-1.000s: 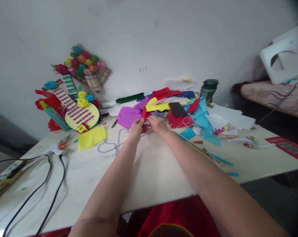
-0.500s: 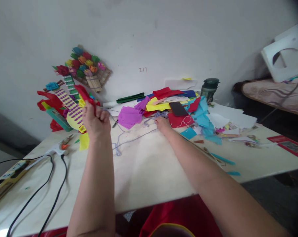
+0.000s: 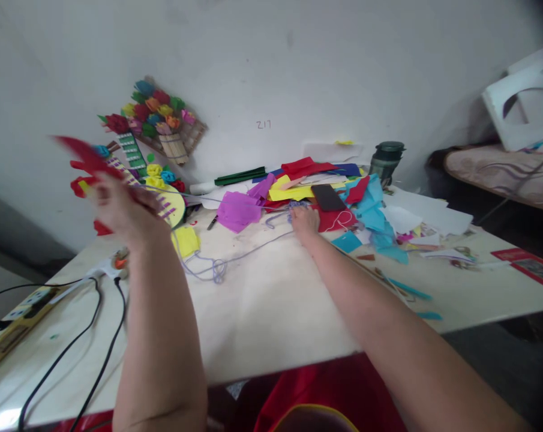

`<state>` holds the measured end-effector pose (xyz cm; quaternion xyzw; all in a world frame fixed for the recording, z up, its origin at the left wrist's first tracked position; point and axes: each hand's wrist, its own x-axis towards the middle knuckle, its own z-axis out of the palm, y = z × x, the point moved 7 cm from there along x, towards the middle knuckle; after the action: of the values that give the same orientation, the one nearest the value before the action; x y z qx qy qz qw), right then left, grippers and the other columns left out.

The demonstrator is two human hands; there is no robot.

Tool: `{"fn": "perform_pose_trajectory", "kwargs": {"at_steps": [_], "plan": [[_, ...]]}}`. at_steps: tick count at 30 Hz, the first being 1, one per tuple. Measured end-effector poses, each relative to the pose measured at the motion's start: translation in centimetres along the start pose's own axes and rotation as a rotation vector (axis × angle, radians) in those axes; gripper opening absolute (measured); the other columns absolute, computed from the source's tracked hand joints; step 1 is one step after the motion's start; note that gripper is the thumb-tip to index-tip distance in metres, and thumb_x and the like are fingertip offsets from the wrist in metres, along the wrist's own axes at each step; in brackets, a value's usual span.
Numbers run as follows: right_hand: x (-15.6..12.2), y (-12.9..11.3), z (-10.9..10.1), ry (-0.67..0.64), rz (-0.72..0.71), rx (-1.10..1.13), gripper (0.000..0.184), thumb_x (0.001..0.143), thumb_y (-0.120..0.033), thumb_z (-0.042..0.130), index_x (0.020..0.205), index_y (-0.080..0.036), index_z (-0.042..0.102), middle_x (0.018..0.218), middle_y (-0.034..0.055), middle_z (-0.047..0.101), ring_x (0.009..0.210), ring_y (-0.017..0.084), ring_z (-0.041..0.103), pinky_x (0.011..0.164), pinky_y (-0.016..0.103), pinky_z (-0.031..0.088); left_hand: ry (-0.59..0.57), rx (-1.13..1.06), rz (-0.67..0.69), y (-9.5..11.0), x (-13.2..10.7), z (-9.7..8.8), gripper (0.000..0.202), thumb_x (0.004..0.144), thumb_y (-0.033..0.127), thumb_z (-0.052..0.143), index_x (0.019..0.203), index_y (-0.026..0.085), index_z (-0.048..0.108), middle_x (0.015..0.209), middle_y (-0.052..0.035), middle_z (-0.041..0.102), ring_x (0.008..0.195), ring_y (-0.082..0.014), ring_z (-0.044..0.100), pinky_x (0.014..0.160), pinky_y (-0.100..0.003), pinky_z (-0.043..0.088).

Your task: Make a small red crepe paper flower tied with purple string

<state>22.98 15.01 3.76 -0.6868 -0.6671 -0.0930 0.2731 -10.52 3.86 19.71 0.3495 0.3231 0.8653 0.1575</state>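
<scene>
Nearest to us is the bare front of the counter (image 3: 271, 324), with the power strip (image 3: 11, 337) at its left edge. Farther in, a loose tangle of string (image 3: 218, 271) lies on the surface, just beside the yellow paper (image 3: 188, 241). Above the left side, our left grip (image 3: 126, 210) is closed on the red piece (image 3: 86, 155), which points up and outward; both are blurred. One strand spans from this grip toward our right grip (image 3: 305, 222), which rests low at the string bundle (image 3: 297, 204); we cannot tell whether its fingers are pinched. The phone (image 3: 327, 197) is near it, on the right. At the back, we see the bottle (image 3: 386, 161) and, against the wall, the paper flowers (image 3: 156, 111).
</scene>
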Motion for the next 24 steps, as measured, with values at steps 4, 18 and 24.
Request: {"fn": "perform_pose_trajectory", "kwargs": {"at_steps": [4, 18, 24], "plan": [[-0.4, -1.6, -1.0, 0.111, -0.197, 0.026, 0.038, 0.093, -0.028, 0.028, 0.094, -0.014, 0.063, 0.096, 0.0117, 0.065, 0.089, 0.021, 0.052, 0.078, 0.034, 0.027, -0.442, 0.646, -0.545, -10.0, -4.0, 1.3, 0.011, 0.078, 0.018, 0.056, 0.070, 0.015, 0.049, 0.047, 0.0063, 0.046, 0.028, -0.0068, 0.044, 0.031, -0.016, 0.028], [-3.0, -6.8, -2.1, 0.295, -0.714, -0.004, 0.030, 0.091, -0.019, 0.033, 0.091, -0.014, 0.062, 0.078, 0.0091, 0.057, 0.073, 0.019, 0.044, 0.066, 0.032, 0.029, -0.699, 0.266, -1.003, -17.7, -17.6, 7.2, 0.016, 0.086, 0.027, 0.044, 0.094, 0.014, 0.047, 0.058, -0.0033, 0.058, 0.047, -0.0140, 0.059, 0.047, -0.024, 0.046], [-2.9, -7.0, -1.4, 0.277, -0.735, 0.043, 0.031, 0.091, -0.018, 0.032, 0.089, -0.015, 0.063, 0.079, 0.0088, 0.058, 0.077, 0.019, 0.048, 0.070, 0.031, 0.033, -0.576, 0.218, -0.872, -17.1, -15.5, 5.9, 0.017, 0.082, 0.030, 0.051, 0.074, 0.018, 0.043, 0.041, 0.0072, 0.040, 0.030, -0.0062, 0.039, 0.033, -0.016, 0.027]]}}
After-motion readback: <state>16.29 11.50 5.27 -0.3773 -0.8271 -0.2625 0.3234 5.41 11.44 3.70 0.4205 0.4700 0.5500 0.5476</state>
